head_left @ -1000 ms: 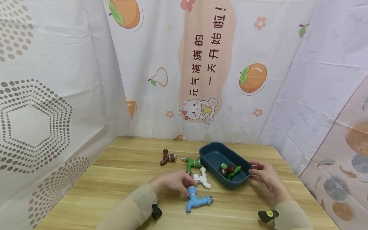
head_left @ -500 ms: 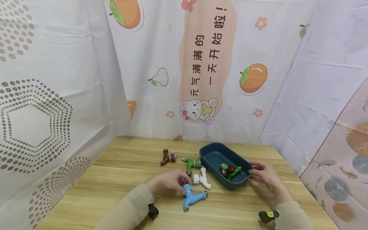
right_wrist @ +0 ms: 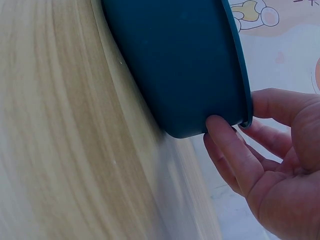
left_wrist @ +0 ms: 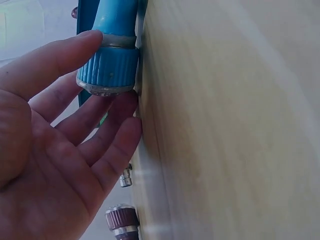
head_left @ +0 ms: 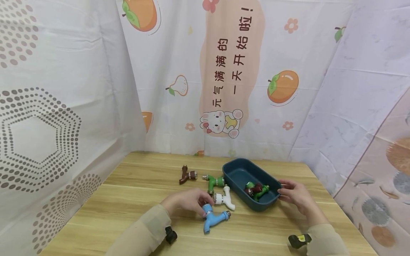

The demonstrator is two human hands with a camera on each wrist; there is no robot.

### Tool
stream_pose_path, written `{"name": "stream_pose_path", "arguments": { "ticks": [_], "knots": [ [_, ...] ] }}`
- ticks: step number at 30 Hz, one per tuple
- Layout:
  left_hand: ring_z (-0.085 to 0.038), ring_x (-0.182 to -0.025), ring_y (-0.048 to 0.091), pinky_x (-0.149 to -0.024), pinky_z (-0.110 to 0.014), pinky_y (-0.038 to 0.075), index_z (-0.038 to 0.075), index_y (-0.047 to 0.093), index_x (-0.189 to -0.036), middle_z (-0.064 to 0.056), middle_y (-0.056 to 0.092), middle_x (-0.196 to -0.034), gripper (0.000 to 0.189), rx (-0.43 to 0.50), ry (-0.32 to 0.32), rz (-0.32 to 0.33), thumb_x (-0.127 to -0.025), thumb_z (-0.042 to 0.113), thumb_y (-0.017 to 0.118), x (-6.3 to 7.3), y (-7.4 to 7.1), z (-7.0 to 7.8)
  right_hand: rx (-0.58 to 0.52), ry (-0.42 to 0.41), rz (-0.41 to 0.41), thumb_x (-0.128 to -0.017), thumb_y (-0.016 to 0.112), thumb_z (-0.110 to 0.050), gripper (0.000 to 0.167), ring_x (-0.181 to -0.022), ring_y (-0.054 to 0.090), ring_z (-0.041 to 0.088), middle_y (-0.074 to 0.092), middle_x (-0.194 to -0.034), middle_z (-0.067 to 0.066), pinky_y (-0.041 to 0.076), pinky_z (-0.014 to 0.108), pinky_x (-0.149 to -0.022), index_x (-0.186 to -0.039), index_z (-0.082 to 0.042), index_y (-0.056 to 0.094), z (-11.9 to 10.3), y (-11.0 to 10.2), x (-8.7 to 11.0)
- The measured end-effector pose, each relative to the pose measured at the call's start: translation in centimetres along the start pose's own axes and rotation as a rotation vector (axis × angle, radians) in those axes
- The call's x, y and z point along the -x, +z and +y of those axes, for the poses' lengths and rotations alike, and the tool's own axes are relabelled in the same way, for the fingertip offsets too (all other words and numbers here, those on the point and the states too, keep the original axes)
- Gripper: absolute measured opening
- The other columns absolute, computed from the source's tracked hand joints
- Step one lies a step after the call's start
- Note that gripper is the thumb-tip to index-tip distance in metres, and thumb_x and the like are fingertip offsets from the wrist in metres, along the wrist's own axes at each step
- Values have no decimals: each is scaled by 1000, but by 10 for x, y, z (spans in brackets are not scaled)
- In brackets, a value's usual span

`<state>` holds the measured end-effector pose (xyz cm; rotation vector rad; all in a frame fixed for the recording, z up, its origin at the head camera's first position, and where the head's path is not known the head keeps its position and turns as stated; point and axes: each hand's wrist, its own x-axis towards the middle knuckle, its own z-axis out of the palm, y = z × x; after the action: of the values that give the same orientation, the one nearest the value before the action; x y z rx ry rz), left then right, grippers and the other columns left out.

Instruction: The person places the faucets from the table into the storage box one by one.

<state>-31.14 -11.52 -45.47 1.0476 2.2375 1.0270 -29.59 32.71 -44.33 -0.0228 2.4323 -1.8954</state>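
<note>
At left on worktop [head_left: 137, 193]: brown tap [head_left: 187, 175]. Then, pinched at ribbed knob by fingers of left hand [head_left: 189, 202]: blue tap [head_left: 215, 220], in front of white tap [head_left: 229, 202]. Step, by judgement: pick-up, calling for steady lift. Printed on curtain [head_left: 179, 46]: “元气满满的 一天开始啦!” Rightmost: teal tray [head_left: 235, 171], fingers of right hand [head_left: 296, 195] against end wall, grip hard to judge.

A light-blue tap [head_left: 211, 219] with a ribbed knob [left_wrist: 108, 67] lies sideways near an upright, dark teal tub [head_left: 241, 175].
</note>
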Motion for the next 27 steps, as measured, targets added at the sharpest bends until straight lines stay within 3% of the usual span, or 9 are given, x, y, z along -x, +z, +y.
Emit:
{"name": "stream_pose_path", "arguments": {
  "ticks": [27],
  "knots": [
    [-8, -94, 65, -85, -27, 51, 14, 75, -114, 12, 70, -100, 36, -23, -39, 48, -81, 5, 84, -1, 3, 1, -10, -17, -12, -96, 63, 4, 57, -105, 67, 27, 44, -135, 43, 58, 39, -84, -144, 21, 36, 1, -1, 0]
  ]
}}
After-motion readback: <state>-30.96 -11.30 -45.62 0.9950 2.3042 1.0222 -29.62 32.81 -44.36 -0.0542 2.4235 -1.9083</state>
